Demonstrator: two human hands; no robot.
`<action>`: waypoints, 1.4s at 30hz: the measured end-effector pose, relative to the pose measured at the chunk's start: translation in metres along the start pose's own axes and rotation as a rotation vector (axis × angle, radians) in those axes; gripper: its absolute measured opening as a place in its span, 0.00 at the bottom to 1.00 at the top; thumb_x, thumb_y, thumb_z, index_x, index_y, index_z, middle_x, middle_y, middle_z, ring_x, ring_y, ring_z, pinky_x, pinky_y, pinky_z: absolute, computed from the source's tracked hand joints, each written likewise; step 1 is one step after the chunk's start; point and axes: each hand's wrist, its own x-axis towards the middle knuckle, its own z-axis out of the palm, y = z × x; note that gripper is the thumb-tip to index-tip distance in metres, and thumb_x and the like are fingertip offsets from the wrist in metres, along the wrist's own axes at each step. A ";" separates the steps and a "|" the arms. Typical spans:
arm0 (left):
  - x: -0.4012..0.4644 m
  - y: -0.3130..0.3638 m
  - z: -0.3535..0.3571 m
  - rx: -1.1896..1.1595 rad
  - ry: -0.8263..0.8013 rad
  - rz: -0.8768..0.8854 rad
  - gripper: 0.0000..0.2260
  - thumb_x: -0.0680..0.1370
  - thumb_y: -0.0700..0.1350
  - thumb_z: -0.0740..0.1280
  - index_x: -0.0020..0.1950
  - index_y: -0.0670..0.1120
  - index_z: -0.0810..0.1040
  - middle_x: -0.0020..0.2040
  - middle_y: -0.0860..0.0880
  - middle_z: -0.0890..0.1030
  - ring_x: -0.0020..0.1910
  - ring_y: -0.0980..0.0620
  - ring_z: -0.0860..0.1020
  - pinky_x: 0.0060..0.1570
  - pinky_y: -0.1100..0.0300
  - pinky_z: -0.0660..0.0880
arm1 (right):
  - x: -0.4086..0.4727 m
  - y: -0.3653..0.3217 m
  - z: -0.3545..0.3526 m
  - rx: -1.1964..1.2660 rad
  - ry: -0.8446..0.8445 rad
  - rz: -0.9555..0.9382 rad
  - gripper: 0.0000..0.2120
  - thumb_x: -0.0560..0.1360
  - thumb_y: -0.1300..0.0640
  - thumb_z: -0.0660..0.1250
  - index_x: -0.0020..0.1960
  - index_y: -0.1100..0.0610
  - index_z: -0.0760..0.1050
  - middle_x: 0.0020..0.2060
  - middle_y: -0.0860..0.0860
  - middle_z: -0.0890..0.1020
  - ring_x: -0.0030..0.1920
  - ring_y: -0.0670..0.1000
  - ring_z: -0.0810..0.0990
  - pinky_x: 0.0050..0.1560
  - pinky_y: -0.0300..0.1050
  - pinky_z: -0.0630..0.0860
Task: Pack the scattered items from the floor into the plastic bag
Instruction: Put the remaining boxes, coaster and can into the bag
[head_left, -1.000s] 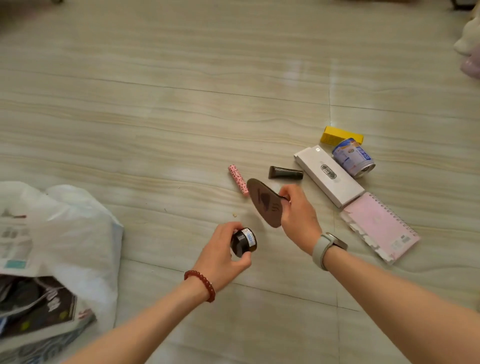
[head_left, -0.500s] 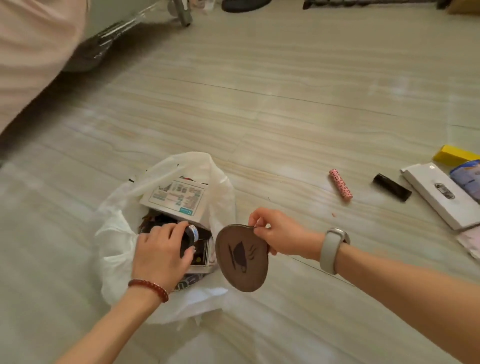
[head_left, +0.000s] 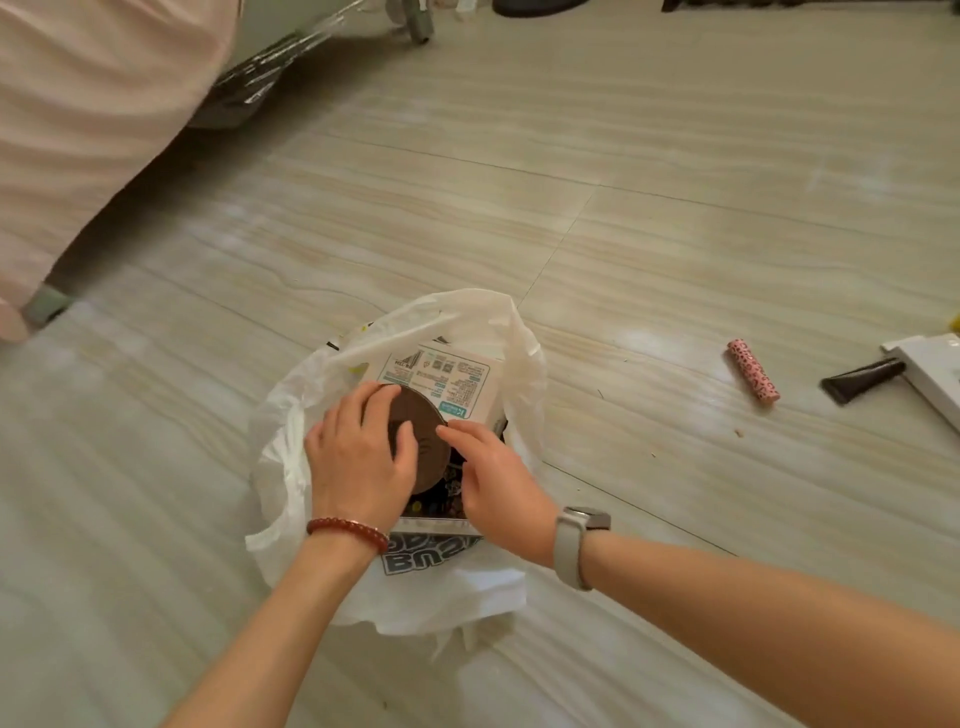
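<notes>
A white plastic bag (head_left: 291, 415) lies open on the tiled floor in front of me. Inside it sit a white printed box (head_left: 457, 379) and darker printed packs. Both my hands are in the bag's mouth on a brown round disc (head_left: 423, 447). My left hand (head_left: 353, 457) lies over the disc's left side with its fingers curled at the far edge. My right hand (head_left: 493, 478) holds the disc's right edge with its fingertips. On the floor to the right lie a pink spotted tube (head_left: 753, 370), a black tube (head_left: 862, 387) and a long white box (head_left: 935, 374).
A bed with a pink cover (head_left: 78, 130) fills the upper left, one leg (head_left: 49, 304) standing on the floor. Dark objects and a metal leg (head_left: 421, 26) line the far edge. Bare tile lies between the bag and the loose items.
My left hand went from the floor into the bag with the small dark jar, which is now out of sight. My right hand carried the brown disc into the bag.
</notes>
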 end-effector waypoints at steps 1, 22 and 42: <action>-0.003 0.005 0.003 -0.043 -0.011 0.007 0.16 0.72 0.45 0.62 0.58 0.43 0.75 0.58 0.43 0.77 0.56 0.42 0.76 0.54 0.45 0.70 | -0.005 0.005 -0.007 -0.028 0.016 -0.039 0.23 0.75 0.70 0.54 0.69 0.59 0.64 0.70 0.55 0.65 0.69 0.53 0.67 0.68 0.40 0.63; -0.045 0.425 0.095 -0.138 -0.713 0.795 0.22 0.77 0.50 0.57 0.70 0.49 0.59 0.69 0.47 0.64 0.67 0.46 0.64 0.62 0.51 0.66 | -0.256 0.218 -0.350 -0.630 0.195 0.719 0.18 0.77 0.57 0.55 0.66 0.52 0.66 0.64 0.54 0.72 0.64 0.57 0.68 0.62 0.49 0.67; -0.124 0.628 0.252 0.443 -0.862 1.288 0.41 0.62 0.61 0.71 0.69 0.54 0.57 0.67 0.46 0.63 0.69 0.43 0.57 0.69 0.37 0.49 | -0.443 0.381 -0.293 -0.371 0.956 1.281 0.20 0.59 0.60 0.71 0.50 0.50 0.75 0.67 0.58 0.71 0.66 0.67 0.67 0.49 0.62 0.74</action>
